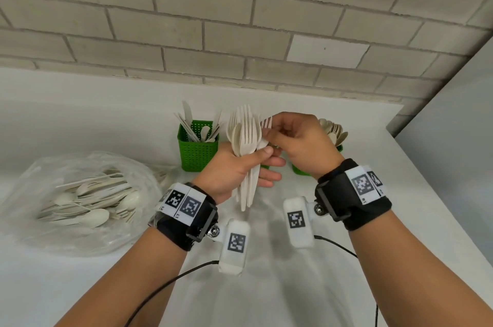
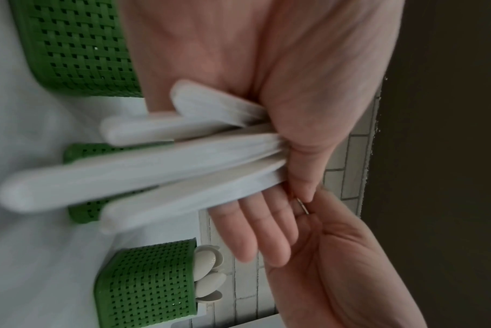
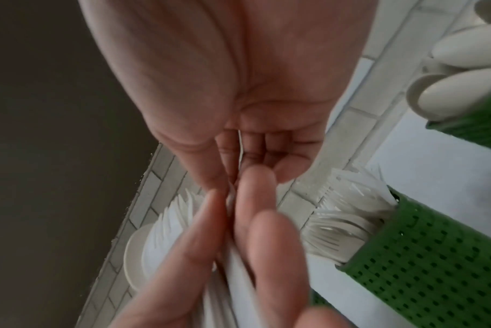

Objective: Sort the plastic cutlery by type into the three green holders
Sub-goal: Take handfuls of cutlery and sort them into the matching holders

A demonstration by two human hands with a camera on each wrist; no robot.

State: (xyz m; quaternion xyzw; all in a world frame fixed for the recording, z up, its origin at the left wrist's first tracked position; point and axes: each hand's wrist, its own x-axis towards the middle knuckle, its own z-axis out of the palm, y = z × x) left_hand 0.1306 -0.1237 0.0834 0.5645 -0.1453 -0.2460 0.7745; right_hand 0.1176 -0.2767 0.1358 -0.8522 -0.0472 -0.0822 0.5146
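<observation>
My left hand [image 1: 269, 158] grips an upright bundle of white plastic forks with a spoon [image 1: 246, 140] above the counter; their handles [image 2: 154, 168] fan out below the palm. My right hand [image 1: 272, 132] pinches a single fork [image 1: 266, 122] at the bundle's right side, seen edge-on [image 3: 240, 146] between thumb and fingers. Behind the hands stand three green holders. The left holder [image 1: 197, 150] has knives and a spoon. The middle holder [image 3: 424, 255] has forks and is mostly hidden in the head view. The right holder [image 1: 301, 169] has spoons [image 1: 333, 129].
A clear plastic bag [image 1: 88, 198] with several loose spoons and forks lies on the white counter [image 1: 80, 286] at the left. A brick wall [image 1: 240, 33] runs behind the holders. The counter's right edge [image 1: 440, 193] drops off beside my right arm. Black cables trail from both wrists.
</observation>
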